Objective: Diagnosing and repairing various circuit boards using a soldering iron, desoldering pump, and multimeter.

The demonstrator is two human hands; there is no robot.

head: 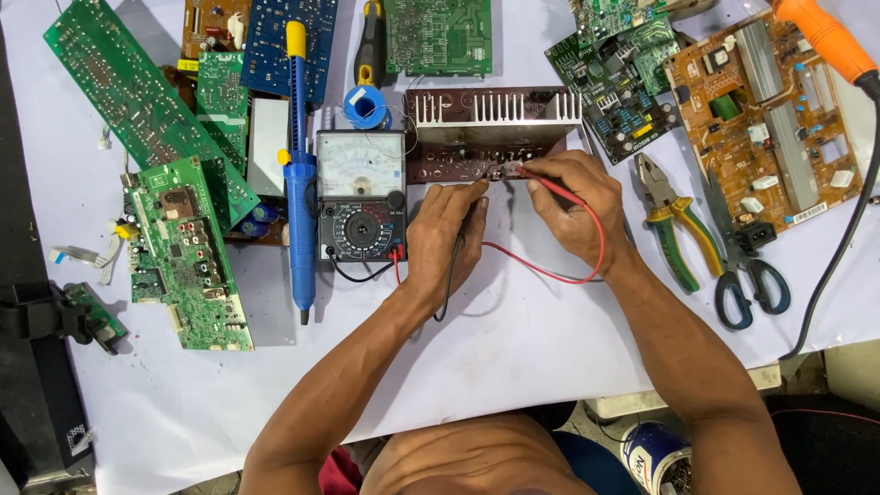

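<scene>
My left hand (443,236) grips a black test probe, its tip on the front edge of a dark circuit board with a finned metal heatsink (495,119). My right hand (570,203) pinches a red test probe (550,186) and presses its tip onto the same spot of the board. Both probes' wires, black (449,275) and red (550,270), run back to an analogue multimeter (360,194) that lies just left of my left hand.
A blue desoldering pump (299,174) lies left of the meter, beside several green circuit boards (188,247). A solder spool (367,106) sits behind the meter. Pliers (674,225), scissors (744,266), an orange-brown board (770,119) and an orange-handled tool (825,37) lie right.
</scene>
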